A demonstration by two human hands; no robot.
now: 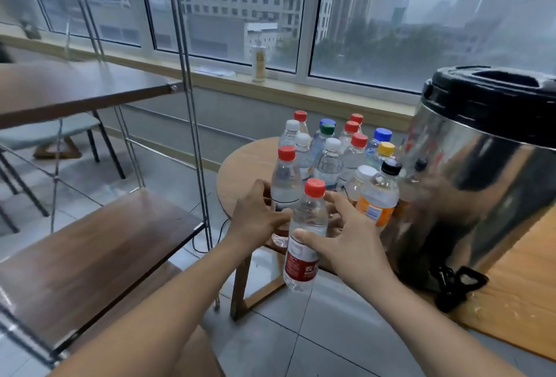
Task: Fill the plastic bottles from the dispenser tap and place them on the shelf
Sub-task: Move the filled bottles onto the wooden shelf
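Observation:
A cluster of several capped plastic bottles stands on a small round wooden table. My right hand holds a clear red-capped bottle with a red label, lifted off the table's near edge and slightly tilted. My left hand is wrapped around another red-capped clear bottle at the front left of the cluster. The steel dispenser with a black lid stands to the right, its black tap low at the front. The wooden shelf in a metal frame is at left.
The dispenser sits on a wooden desk. An upper shelf board hangs above the lower one, with thin metal uprights between shelf and table. A tall bottle stands on the window sill. Chairs are behind the shelf.

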